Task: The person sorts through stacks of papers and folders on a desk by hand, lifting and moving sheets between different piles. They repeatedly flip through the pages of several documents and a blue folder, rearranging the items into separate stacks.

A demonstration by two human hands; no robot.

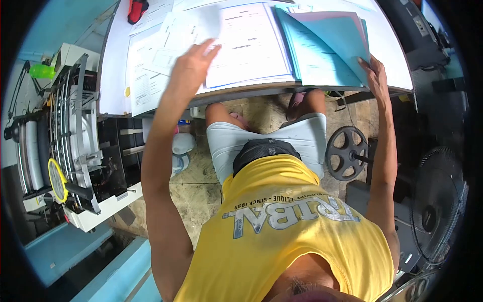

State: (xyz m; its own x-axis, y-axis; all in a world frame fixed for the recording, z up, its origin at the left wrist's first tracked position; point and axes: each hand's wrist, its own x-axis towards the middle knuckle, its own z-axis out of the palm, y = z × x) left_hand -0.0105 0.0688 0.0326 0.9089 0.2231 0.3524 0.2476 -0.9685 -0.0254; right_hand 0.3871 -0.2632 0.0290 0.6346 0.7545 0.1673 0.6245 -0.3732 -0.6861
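My left hand (190, 65) is raised over the desk with a white sheet of paper (193, 25) between its fingers, above a stack of printed white pages (249, 43). My right hand (373, 70) grips the lower right edge of a bundle of blue and pink sheets (327, 43) that lies fanned open to the right of the white stack. More loose printed sheets (146, 75) are spread over the left part of the white desk (113, 75).
A red object (136, 10) lies at the desk's far left end. To the left stands a machine with metal rails (75, 136) and a yellow racket-shaped thing (58, 181). A dumbbell weight plate (346, 153) lies on the floor, and a floor fan (437, 206) stands to the right.
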